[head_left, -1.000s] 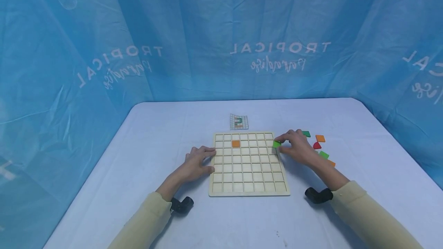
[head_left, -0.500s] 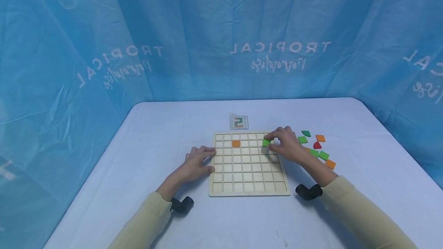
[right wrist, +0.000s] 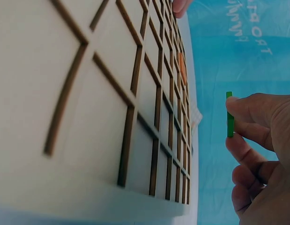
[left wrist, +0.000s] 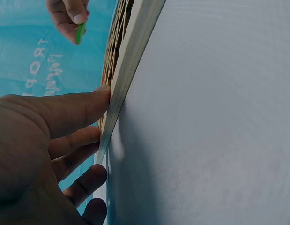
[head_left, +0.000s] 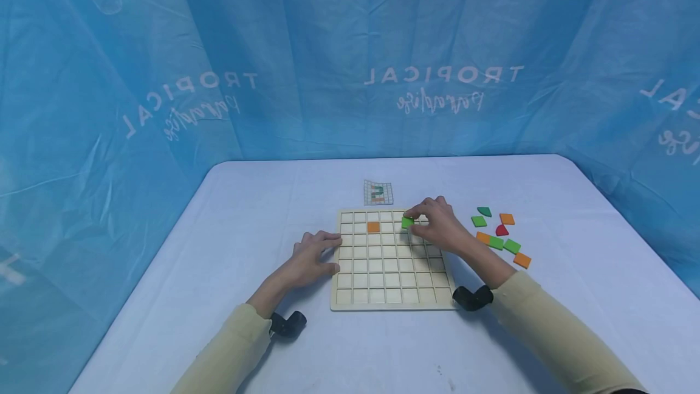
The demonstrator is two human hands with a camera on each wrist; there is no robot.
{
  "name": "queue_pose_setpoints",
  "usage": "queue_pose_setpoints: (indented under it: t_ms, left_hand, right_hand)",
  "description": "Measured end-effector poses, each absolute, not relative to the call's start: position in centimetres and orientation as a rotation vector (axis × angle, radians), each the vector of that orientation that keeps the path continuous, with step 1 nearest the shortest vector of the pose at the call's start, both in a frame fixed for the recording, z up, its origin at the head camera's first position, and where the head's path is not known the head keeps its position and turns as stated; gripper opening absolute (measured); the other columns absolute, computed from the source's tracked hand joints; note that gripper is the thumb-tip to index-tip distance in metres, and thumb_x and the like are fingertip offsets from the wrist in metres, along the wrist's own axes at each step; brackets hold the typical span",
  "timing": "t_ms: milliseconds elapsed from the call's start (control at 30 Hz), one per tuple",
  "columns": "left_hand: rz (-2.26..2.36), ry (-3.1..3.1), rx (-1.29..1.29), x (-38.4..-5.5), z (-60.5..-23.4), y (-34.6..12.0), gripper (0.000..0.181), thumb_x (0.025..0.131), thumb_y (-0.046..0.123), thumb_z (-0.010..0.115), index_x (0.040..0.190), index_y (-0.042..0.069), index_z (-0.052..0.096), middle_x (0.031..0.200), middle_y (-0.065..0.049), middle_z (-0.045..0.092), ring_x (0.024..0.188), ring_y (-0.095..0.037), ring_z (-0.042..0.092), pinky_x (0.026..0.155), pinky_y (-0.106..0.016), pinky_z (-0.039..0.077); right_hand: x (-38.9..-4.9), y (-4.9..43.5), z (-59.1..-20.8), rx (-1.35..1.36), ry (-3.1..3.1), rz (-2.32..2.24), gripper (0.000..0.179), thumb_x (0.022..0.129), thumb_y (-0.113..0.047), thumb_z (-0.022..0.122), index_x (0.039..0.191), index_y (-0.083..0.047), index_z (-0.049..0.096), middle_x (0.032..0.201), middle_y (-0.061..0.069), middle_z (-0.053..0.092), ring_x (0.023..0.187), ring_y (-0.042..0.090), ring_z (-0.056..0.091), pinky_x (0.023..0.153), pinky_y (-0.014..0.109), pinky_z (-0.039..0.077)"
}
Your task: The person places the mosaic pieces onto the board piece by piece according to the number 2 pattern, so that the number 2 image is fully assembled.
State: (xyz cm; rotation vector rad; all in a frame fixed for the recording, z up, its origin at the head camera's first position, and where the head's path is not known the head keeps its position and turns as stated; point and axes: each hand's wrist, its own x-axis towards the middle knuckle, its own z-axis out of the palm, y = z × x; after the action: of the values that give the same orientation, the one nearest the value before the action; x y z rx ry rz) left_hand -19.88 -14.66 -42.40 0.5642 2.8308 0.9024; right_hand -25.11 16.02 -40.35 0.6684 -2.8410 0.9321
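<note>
A pale wooden grid board lies on the table, with one orange square tile in a cell of its upper part. My right hand pinches a light green square tile between thumb and fingers; in the right wrist view the green tile is held edge-on above the board. At the board's left edge, my left hand rests with fingers extended. The left wrist view has its thumb and some fingertips touching the board's side.
Right of the board lie loose tiles: a dark green rounded piece, a red piece, green squares and orange squares. A small card with a coloured grid pattern lies behind the board. Blue curtains surround the table.
My right hand has carried the green tile leftward from the board's right edge to over its upper middle. More loose tiles show now behind that arm. The left hand has stayed put.
</note>
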Motion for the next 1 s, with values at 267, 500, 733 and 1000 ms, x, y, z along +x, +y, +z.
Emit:
queue_pose_setpoints:
  t_ms: [267, 500, 733, 1000]
  left_hand:
    - [0.914, 2.828, 0.568, -19.9, -42.2, -14.6, 0.058, 0.084, 0.02, 0.075, 0.136, 0.006, 0.054, 0.139, -0.003, 0.048, 0.111, -0.021, 0.038, 0.083, -0.04, 0.028]
    - [0.91, 2.827, 0.543, -19.9, -42.2, -14.4, 0.058, 0.084, 0.019, 0.074, 0.137, 0.005, 0.053, 0.14, -0.003, 0.048, 0.113, -0.022, 0.038, 0.085, -0.041, 0.028]
    - [0.902, 2.831, 0.54, -19.8, -42.2, -14.4, 0.057, 0.084, 0.019, 0.074, 0.136, 0.005, 0.054, 0.14, -0.003, 0.048, 0.115, -0.022, 0.038, 0.086, -0.041, 0.028]
    - [0.909, 2.827, 0.564, -19.8, -42.1, -14.5, 0.057, 0.084, 0.018, 0.074, 0.136, 0.004, 0.054, 0.14, -0.004, 0.048, 0.115, -0.024, 0.038, 0.087, -0.042, 0.028]
  right_hand:
    - [-25.6, 15.1, -40.4, 0.698, -2.832, 0.925, 0.026, 0.082, -0.013, 0.075, 0.108, -0.008, 0.073, 0.096, 0.005, 0.061, 0.088, 0.025, 0.04, 0.078, 0.045, 0.029]
    - [-25.9, 14.5, -40.6, 0.722, -2.836, 0.944, 0.027, 0.083, -0.014, 0.074, 0.109, -0.007, 0.073, 0.098, 0.006, 0.06, 0.088, 0.025, 0.039, 0.078, 0.044, 0.028]
    - [-26.2, 13.6, -40.7, 0.729, -2.864, 0.949, 0.026, 0.084, -0.015, 0.073, 0.11, -0.008, 0.073, 0.099, 0.007, 0.06, 0.089, 0.025, 0.039, 0.08, 0.045, 0.028]
    - [-26.7, 12.7, -41.0, 0.719, -2.89, 0.884, 0.027, 0.084, -0.014, 0.072, 0.111, -0.009, 0.072, 0.099, 0.006, 0.061, 0.09, 0.025, 0.04, 0.081, 0.045, 0.03]
